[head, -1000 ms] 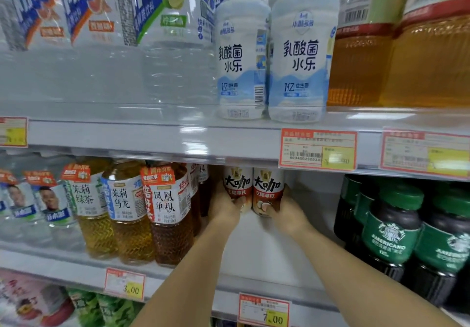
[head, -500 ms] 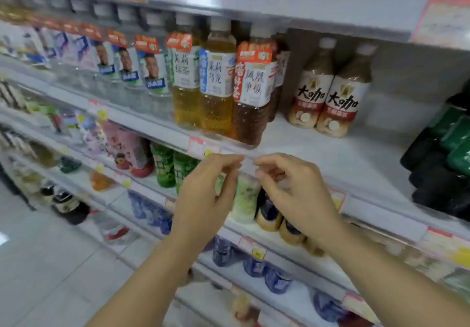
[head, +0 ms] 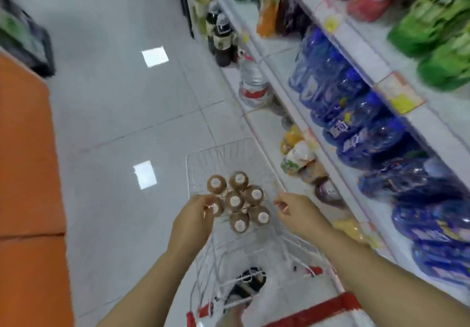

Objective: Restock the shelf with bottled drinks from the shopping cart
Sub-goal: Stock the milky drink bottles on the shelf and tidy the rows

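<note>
Several brown bottled drinks (head: 235, 200) with white caps stand clustered in the wire shopping cart (head: 188, 166) below me. My left hand (head: 194, 221) hovers over the cart's left side, its loosely curled fingertips by the cap of the leftmost bottle (head: 216, 208); no grip shows. My right hand (head: 298, 212) hangs above the cart's right rim, fingers loosely curled and holding nothing. The drink shelf (head: 356, 44) runs along the right.
Blue bottles (head: 343, 103) and green packs (head: 437, 34) fill the shelves at right. A big water jug (head: 253, 82) stands on the lowest shelf. An orange surface (head: 25, 174) borders the left. The cart's red handle (head: 318, 311) and a sandalled foot (head: 244, 288) are below.
My hands let go of the two coffee bottles on the shelf and drew back. My view swung down and left to the cart, and both hands now hang over it.
</note>
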A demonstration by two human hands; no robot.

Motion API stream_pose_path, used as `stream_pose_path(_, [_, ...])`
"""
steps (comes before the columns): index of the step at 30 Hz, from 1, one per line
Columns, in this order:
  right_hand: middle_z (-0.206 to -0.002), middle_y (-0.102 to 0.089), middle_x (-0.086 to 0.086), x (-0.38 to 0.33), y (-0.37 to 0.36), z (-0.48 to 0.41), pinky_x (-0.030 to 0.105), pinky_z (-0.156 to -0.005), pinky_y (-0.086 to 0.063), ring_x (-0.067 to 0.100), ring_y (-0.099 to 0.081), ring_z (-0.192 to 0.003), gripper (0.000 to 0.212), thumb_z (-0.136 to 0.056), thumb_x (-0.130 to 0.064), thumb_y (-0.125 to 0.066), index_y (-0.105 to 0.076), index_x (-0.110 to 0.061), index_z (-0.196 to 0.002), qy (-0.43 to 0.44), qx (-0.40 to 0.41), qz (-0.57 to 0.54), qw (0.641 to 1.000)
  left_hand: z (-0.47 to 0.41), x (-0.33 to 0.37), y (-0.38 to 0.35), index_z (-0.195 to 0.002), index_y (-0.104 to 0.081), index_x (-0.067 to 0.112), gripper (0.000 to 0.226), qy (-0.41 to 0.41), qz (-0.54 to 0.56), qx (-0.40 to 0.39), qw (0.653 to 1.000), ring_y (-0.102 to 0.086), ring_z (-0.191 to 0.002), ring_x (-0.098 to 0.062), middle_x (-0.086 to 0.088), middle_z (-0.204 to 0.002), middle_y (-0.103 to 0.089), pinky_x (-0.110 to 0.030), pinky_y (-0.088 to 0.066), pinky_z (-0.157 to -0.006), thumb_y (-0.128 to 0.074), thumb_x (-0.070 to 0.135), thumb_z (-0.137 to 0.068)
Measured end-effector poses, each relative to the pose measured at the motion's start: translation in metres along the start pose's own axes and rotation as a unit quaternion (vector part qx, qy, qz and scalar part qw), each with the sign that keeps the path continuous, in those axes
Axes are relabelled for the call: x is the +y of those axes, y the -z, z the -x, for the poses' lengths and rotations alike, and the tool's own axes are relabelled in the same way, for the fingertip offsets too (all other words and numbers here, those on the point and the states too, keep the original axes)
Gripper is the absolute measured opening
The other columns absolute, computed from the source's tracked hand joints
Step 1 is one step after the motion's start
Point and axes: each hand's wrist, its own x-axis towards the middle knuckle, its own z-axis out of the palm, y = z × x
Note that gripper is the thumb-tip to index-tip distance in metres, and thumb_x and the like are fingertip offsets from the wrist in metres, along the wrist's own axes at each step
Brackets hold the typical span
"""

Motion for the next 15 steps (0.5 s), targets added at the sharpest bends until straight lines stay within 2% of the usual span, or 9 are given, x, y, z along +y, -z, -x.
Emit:
stream_pose_path(2, [-0.087,-0.053,0.006,0.016,-0.040,-0.028,0.029,-0.065,-0.036,0.023,-0.051,-0.081,0.005,-0.085,-0.010,-0.050,-0.053,-0.013,-0.087,0.006,-0.035,0.013,0.999,-0.010,-0.025,-0.025,-0.112,-0.060,0.022,0.029,-0.004,-0.019,-0.020,1.000,-0.058,-0.097,-0.021,-0.001,-0.109,-0.060,-0.028,-0.044,-0.075,-0.052,0.007,-0.089])
stream_pose_path(3, [-0.092,-0.054,0.007,0.025,-0.059,-0.040,0.029,-0.067,-0.036,0.024,-0.054,-0.088,0.008,-0.084,-0.009,-0.051,-0.056,-0.013,-0.089,0.005,-0.044,0.011,0.999,-0.016,-0.034,-0.038,-0.116,-0.058,0.021,0.032,-0.011,-0.037,-0.033,0.999,-0.057,-0.100,-0.022,-0.002,-0.114,-0.057,-0.031,-0.047,-0.077,-0.051,0.007,-0.088])
stream_pose_path(6, [-0.128,-0.046,0.010,0.047,-0.107,-0.071,0.033,-0.091,-0.043,0.028,-0.049,-0.114,0.036,-0.083,-0.006,-0.058,-0.057,-0.011,-0.119,-0.009,-0.047,-0.004,0.999,-0.036,-0.055,-0.075,-0.124,-0.047,0.022,0.039,0.005,-0.114,-0.084,0.990,-0.050,-0.108,-0.025,-0.001,-0.129,-0.043,-0.035,-0.046,-0.073,-0.049,0.008,-0.087])
stream_pose_path(7, [-0.132,-0.042,0.012,0.053,-0.120,-0.079,0.037,-0.093,-0.044,0.030,-0.050,-0.114,0.041,-0.083,-0.005,-0.059,-0.055,-0.011,-0.123,-0.012,-0.044,-0.003,0.999,-0.042,-0.061,-0.086,-0.124,-0.043,0.022,0.041,0.017,-0.151,-0.104,0.983,-0.050,-0.107,-0.026,-0.001,-0.132,-0.039,-0.034,-0.043,-0.069,-0.049,0.007,-0.086])
stream_pose_path(10, [-0.122,-0.042,0.010,0.066,-0.149,-0.095,0.038,-0.083,-0.049,0.031,-0.055,-0.097,0.040,-0.084,-0.009,-0.058,-0.052,-0.015,-0.123,-0.032,-0.009,0.009,0.999,-0.059,-0.077,-0.115,-0.128,-0.039,0.019,0.051,0.028,-0.243,-0.148,0.958,-0.051,-0.101,-0.027,-0.005,-0.138,-0.031,-0.034,-0.042,-0.066,-0.055,0.002,-0.082])
stream_pose_path(13, [-0.115,-0.041,0.006,0.074,-0.163,-0.104,0.038,-0.077,-0.051,0.029,-0.056,-0.086,0.032,-0.083,-0.017,-0.063,-0.054,-0.021,-0.114,-0.045,0.040,0.011,0.998,-0.072,-0.089,-0.128,-0.118,-0.043,0.016,0.047,0.022,-0.281,-0.135,0.950,-0.049,-0.078,-0.024,-0.009,-0.126,-0.035,-0.033,-0.041,-0.058,-0.062,0.000,-0.077])
stream_pose_path(15, [-0.113,-0.041,0.005,0.078,-0.166,-0.106,0.037,-0.075,-0.050,0.028,-0.056,-0.085,0.030,-0.082,-0.014,-0.064,-0.055,-0.019,-0.110,-0.046,0.049,0.009,0.998,-0.074,-0.091,-0.130,-0.113,-0.041,0.015,0.047,0.019,-0.314,-0.123,0.941,-0.041,-0.064,-0.022,-0.010,-0.116,-0.036,-0.033,-0.037,-0.054,-0.065,0.001,-0.074])
